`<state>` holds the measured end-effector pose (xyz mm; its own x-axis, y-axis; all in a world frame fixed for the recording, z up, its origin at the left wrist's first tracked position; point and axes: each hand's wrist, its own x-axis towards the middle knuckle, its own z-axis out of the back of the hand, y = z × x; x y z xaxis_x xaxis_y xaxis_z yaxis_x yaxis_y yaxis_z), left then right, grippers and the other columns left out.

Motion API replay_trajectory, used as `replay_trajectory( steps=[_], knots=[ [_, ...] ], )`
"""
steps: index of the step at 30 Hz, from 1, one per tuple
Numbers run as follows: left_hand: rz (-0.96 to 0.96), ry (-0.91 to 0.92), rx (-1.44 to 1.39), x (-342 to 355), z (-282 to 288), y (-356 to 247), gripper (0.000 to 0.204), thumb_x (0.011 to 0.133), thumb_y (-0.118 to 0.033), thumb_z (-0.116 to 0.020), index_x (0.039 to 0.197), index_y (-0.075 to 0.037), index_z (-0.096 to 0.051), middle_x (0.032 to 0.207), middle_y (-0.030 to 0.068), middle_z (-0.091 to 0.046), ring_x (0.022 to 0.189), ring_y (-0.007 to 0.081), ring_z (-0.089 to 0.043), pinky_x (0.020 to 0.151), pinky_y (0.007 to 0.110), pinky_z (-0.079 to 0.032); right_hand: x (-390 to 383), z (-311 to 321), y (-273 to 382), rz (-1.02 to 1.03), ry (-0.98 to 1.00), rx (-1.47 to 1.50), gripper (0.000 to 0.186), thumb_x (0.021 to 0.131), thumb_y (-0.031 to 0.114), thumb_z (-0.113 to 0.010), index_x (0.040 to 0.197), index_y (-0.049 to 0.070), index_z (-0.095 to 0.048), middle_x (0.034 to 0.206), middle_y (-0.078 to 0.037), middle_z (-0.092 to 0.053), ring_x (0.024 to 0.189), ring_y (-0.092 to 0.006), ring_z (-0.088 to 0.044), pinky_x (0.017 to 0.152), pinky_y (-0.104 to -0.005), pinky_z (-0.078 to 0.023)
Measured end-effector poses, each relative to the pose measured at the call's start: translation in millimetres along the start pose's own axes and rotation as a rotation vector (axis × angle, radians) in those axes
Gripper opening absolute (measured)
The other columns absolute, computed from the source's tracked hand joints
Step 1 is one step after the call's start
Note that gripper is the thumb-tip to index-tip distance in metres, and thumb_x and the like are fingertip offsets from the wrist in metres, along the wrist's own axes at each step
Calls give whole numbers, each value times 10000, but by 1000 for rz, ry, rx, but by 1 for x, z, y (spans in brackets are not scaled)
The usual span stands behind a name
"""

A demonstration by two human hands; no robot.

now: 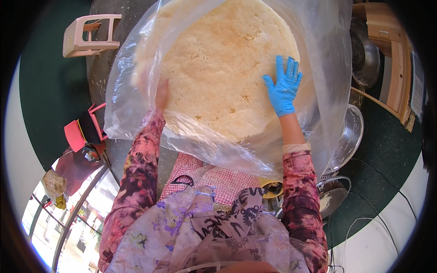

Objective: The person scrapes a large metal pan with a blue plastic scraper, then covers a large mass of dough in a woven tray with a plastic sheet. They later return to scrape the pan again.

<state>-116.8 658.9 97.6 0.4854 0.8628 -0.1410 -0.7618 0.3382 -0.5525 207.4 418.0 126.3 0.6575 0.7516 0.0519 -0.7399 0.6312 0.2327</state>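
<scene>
A large, round, pale flatbread (218, 68) with a bubbled, cracked surface lies within a clear plastic bag (123, 104). My right hand (283, 86), in a blue glove, rests open on the bread's right side, fingers spread. At the bread's left side, my left hand (159, 95) is bare and partly behind a fold of plastic; its fingers are hazy, so their shape is unclear. The bag's folds hang past the bread on both sides and along the near edge.
A pink stool (91, 53) stands upper left, a red-and-black object (75, 134) below it. Metal bowls (364, 59) and a wooden piece of furniture (389, 36) are at right. A yellow-rimmed container (273, 193) shows below the bag. Several cables cross the dark green floor at lower right.
</scene>
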Motion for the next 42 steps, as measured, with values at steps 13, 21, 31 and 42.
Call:
replay_trajectory(
  steps=[13, 21, 31, 42],
  knots=[
    [122, 21, -3, -5, -10, 49, 430, 942, -339, -473, 1126, 37, -571, 1074, 196, -603, 1010, 314, -568, 850, 369, -433, -5, -15, -14, -70, -23, 109, 773, 789, 414, -641, 1430, 186, -276, 1468, -186, -215, 1354, -345, -201, 1075, -517, -156],
    [156, 98, -294, -10, -11, 33, 429, 924, -324, -506, 1149, 38, -549, 1114, 205, -577, 1053, 327, -539, 888, 374, -413, -7, -2, -11, -158, -10, 228, 768, 790, 368, -658, 1419, 130, -288, 1444, -207, -256, 1323, -354, -268, 1063, -462, -227],
    [-428, -70, 227, -40, -27, -85, 536, 790, -282, -654, 1230, -24, -488, 1328, 205, -404, 1262, 356, -339, 1054, 471, -235, -29, 0, -42, -804, 174, 1053, 692, 815, 328, -670, 1280, -110, -406, 1308, -227, -461, 1193, -249, -467, 1001, -331, -357],
    [-591, 256, -59, -48, -95, -232, 707, 718, -320, -719, 1280, -14, -418, 1307, 202, -417, 1238, 355, -363, 1022, 455, -274, -22, 29, -23, -711, 187, 1006, 289, 841, 281, -646, 944, 14, -602, 876, -47, -587, 792, -138, -545, 731, -266, -453]
  ],
)
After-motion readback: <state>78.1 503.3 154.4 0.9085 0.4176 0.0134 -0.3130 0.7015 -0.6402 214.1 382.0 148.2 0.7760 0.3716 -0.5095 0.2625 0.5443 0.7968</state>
